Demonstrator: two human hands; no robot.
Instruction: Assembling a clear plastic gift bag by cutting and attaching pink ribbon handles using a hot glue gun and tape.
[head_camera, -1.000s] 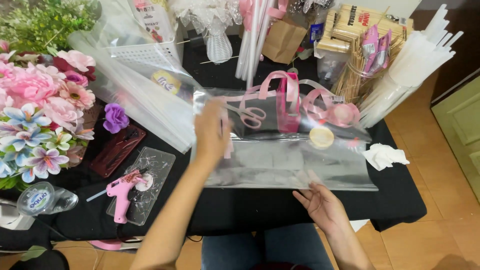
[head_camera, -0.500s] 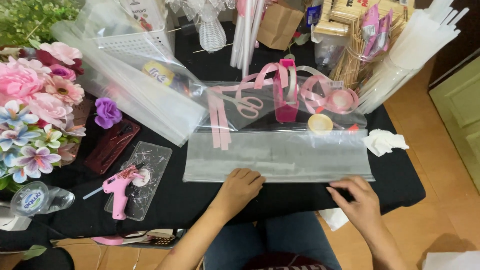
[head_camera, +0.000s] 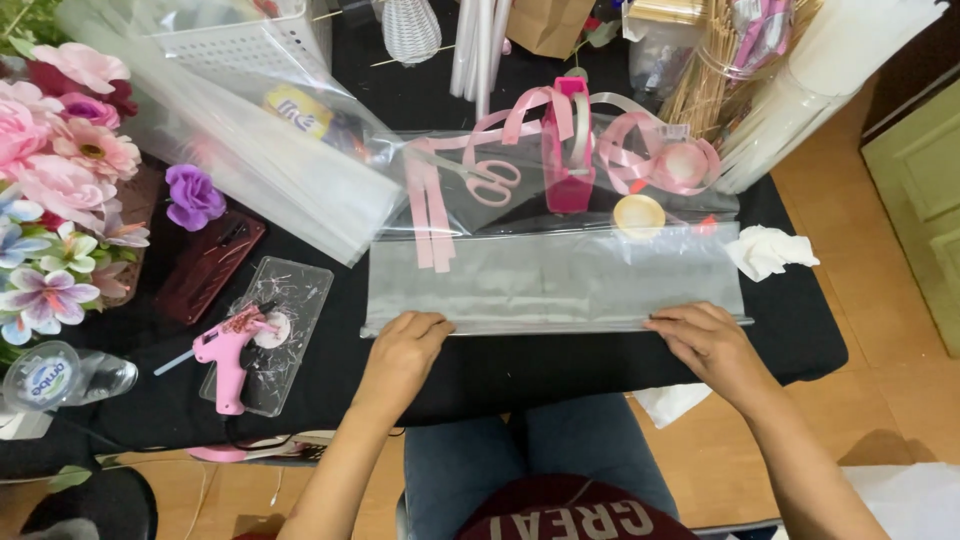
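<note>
Left hand (head_camera: 400, 345) fingers curled, pressing near edge of folded clear sheet (head_camera: 555, 280) | right hand (head_camera: 705, 340) fingers flat on same edge | sheet on black table (head_camera: 800, 320) | risk: slick film may slip, skewing fold.

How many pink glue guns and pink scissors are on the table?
2: one pink glue gun lying on a clear tray left of the left hand, and one pair of pink scissors under the clear sheet. More may be hidden.
</note>
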